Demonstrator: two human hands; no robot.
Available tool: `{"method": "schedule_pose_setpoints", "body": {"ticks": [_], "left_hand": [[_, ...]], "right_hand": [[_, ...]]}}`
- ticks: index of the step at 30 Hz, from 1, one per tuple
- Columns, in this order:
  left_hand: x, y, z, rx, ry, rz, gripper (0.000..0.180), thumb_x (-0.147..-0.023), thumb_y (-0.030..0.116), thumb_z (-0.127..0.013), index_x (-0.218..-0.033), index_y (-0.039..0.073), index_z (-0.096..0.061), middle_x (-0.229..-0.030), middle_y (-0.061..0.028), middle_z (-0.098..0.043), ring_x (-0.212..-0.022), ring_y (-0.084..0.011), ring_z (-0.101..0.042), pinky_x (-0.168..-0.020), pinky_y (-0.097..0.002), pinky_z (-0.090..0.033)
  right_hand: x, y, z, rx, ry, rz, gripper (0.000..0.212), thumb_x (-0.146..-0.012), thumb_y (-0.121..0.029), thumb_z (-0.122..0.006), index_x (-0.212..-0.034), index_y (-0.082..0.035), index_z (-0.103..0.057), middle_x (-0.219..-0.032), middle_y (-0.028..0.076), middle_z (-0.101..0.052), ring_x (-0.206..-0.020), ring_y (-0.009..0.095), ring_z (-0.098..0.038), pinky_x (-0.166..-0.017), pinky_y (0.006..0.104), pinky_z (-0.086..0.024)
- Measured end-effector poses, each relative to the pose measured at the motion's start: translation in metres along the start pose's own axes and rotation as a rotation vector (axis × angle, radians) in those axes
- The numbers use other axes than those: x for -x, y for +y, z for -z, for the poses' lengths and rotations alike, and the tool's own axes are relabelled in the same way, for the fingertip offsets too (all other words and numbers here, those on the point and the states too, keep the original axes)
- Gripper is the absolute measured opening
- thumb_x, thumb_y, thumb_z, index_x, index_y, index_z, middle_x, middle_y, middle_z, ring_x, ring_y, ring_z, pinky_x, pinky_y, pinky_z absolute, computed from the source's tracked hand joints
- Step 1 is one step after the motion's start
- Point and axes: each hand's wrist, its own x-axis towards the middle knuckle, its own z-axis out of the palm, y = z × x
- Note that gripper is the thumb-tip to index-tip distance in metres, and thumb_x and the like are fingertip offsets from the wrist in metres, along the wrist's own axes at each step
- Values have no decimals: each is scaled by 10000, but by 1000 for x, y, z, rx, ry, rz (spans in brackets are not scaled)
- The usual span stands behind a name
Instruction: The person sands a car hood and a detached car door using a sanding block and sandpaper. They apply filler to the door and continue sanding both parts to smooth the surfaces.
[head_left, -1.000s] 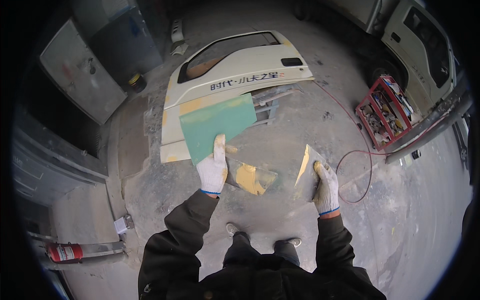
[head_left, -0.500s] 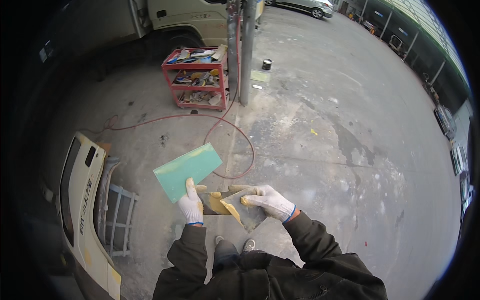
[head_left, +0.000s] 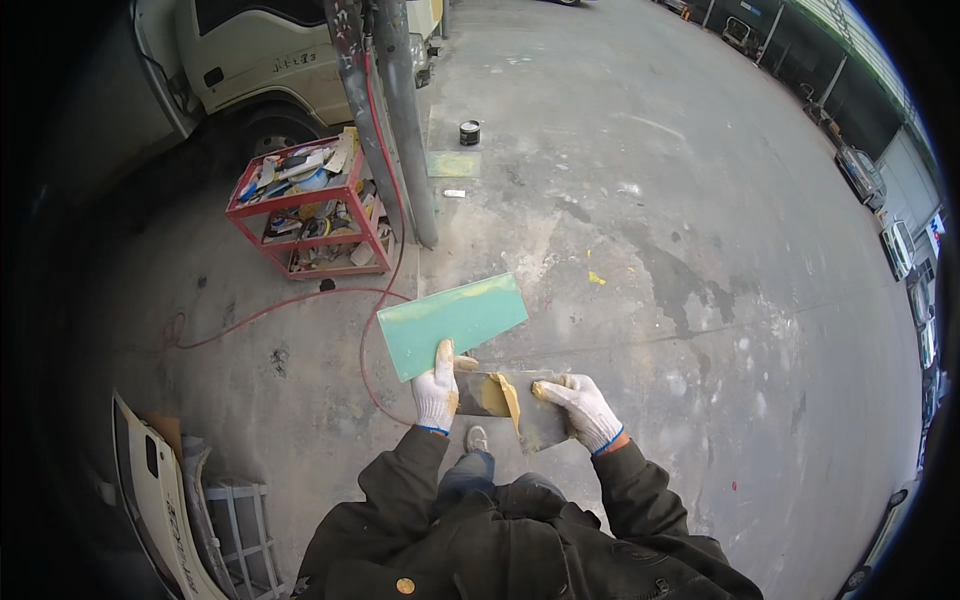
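In a stained white knit glove, my left hand (head_left: 436, 393) is closed on a pale green rectangular board (head_left: 455, 325), its thumb over the lower edge. The same hand also holds a dark flat putty spreader (head_left: 480, 402) below the board. My right hand (head_left: 585, 408), gloved likewise, pinches a grey metal putty spreader (head_left: 545, 425) by its right side. This one overlaps the dark spreader. A ridge of yellow putty (head_left: 508, 398) lies along its left edge, where the two spreaders meet. Yellow smears mark the board's far edge and the glove fingertips.
A red three-tier cart (head_left: 312, 270) full of tools stands by grey posts (head_left: 405, 130) and a truck (head_left: 290, 65). A red hose (head_left: 368, 350) loops over the floor. Farther off is a black can (head_left: 469, 132). A cream vehicle panel (head_left: 150, 490) stands at lower left.
The view has shifted; the cart now appears lower and further left. My right-hand spreader has turned against the dark one, and the putty ridge now stands more upright. Both hands keep their grip.
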Motion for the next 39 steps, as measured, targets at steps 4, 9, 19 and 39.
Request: {"method": "schedule_pose_setpoints", "body": {"ticks": [4,9,19,39], "left_hand": [[-92,-7,-44,-92,-73,-33,453,-1086,353,-518,-993,-53,-695,-801,-145,-745,-643,-200,-697,-607,-317,-559],[-209,-32,-88,-156,-75,363,459,-1040,431,-587,-1027,-19,-675,-799,-141,-742,-528,-162,-637,-451,-303,-505],[-457,-170,-154,-149,150,548,372,-1052,352,-596,-1130,-9,-639,-836,-150,-737,-570,-179,-662,-472,-299,-518],[-856,-657,-89,-6,481,844,345,-1033,308,-653,-1159,-14,-659,-1010,-145,-736,-786,-205,-717,-695,-332,-606]], "right_hand": [[-64,-56,24,-95,89,-20,290,-945,-201,-738,-1111,34,-704,-936,56,-725,-764,139,-695,-696,293,-576],[-169,-81,95,-330,203,35,346,-964,-174,-703,-1204,70,-652,-1013,97,-738,-812,156,-722,-734,305,-601],[-429,-167,262,-587,298,-15,318,-964,-161,-695,-1202,46,-649,-1059,145,-740,-854,251,-739,-809,420,-622],[-875,-143,326,-374,597,-246,493,-948,-263,-721,-1293,65,-593,-1167,135,-686,-1014,242,-693,-888,382,-578]]}}
